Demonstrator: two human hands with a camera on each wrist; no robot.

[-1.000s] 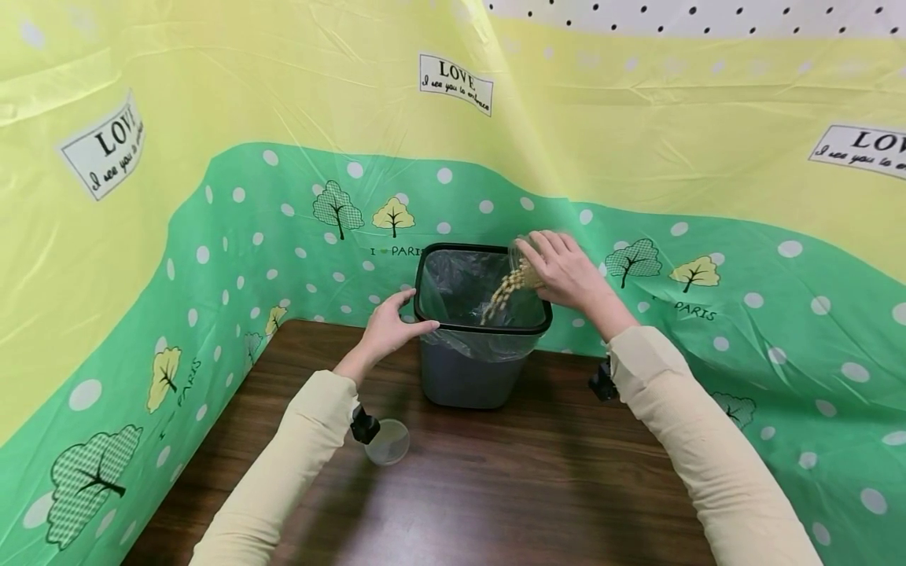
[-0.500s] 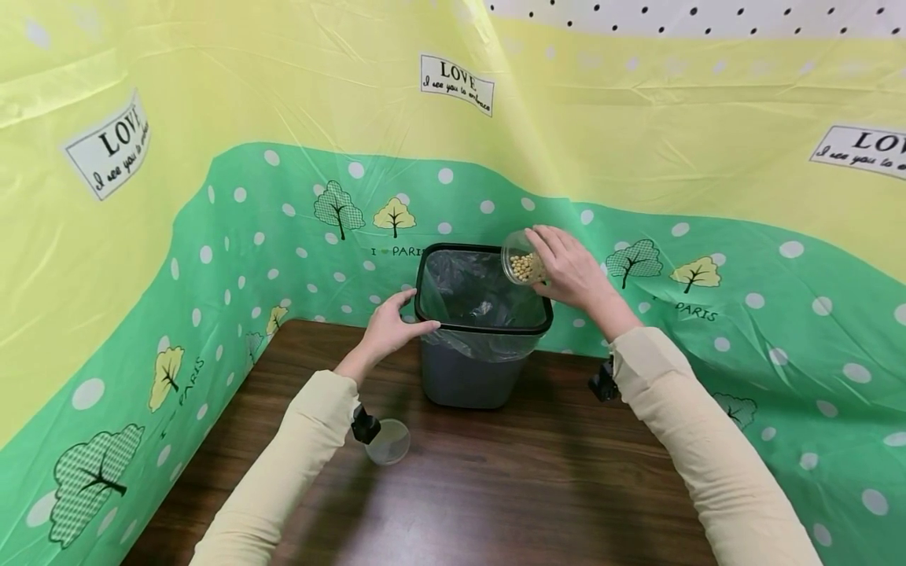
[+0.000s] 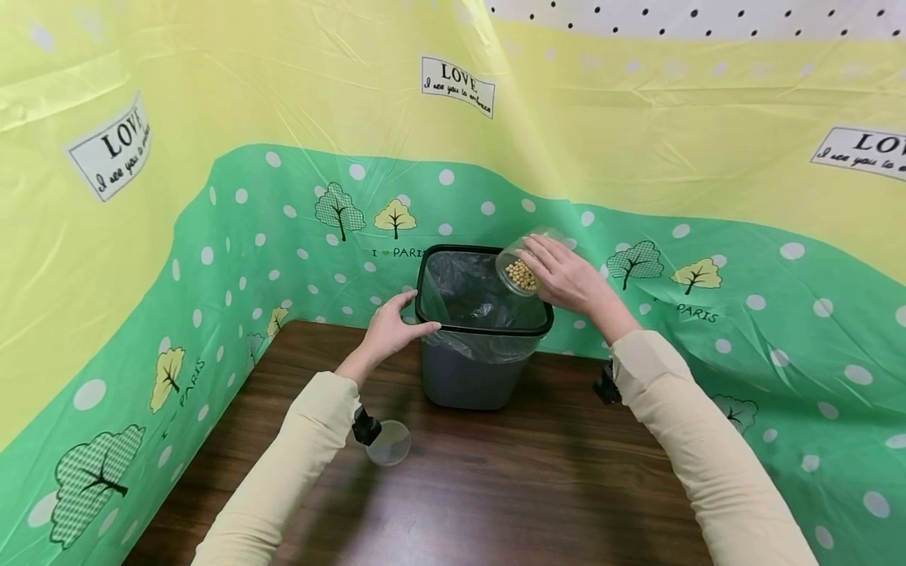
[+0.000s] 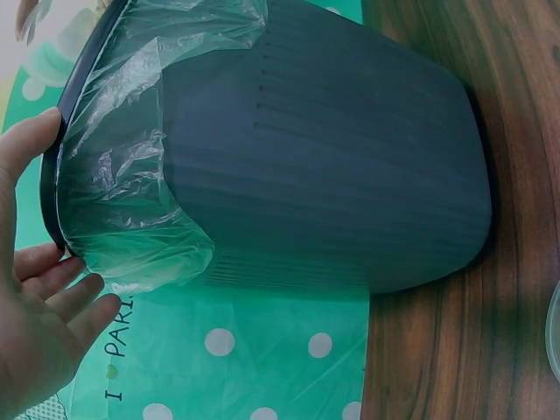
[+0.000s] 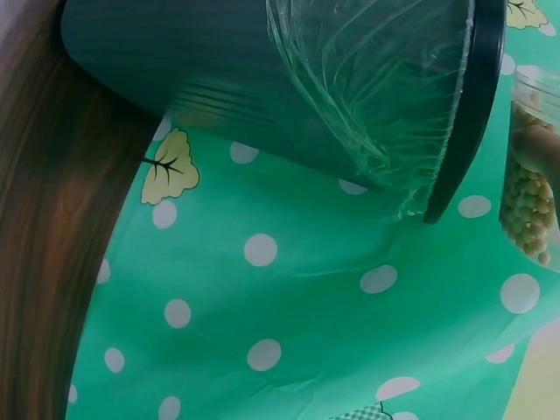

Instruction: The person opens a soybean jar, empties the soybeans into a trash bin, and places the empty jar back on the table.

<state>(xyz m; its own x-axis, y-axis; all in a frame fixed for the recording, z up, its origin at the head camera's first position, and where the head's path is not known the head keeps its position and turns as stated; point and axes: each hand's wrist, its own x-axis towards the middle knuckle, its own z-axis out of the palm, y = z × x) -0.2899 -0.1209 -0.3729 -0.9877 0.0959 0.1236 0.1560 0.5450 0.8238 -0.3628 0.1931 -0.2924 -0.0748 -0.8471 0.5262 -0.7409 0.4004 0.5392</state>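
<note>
A grey trash bin with a black rim and a clear plastic liner stands upright on the table. My left hand spans the bin's near left corner, thumb and fingertips touching the rim, fingers mostly straight. My right hand grips a clear plastic jar from above and tilts it, mouth to the left, over the bin's right side. Round pale yellow beans sit inside the jar near its mouth. In the right wrist view the jar shows only partly at the edge.
A round clear lid lies on the dark wooden table beside my left wrist. Patterned green and yellow cloth hangs behind the bin and along both sides.
One second ago beans streamed from the jar into the bin. The stream stopped as my right hand tipped the jar back; the jar has since shifted slightly. My left hand stays put.
</note>
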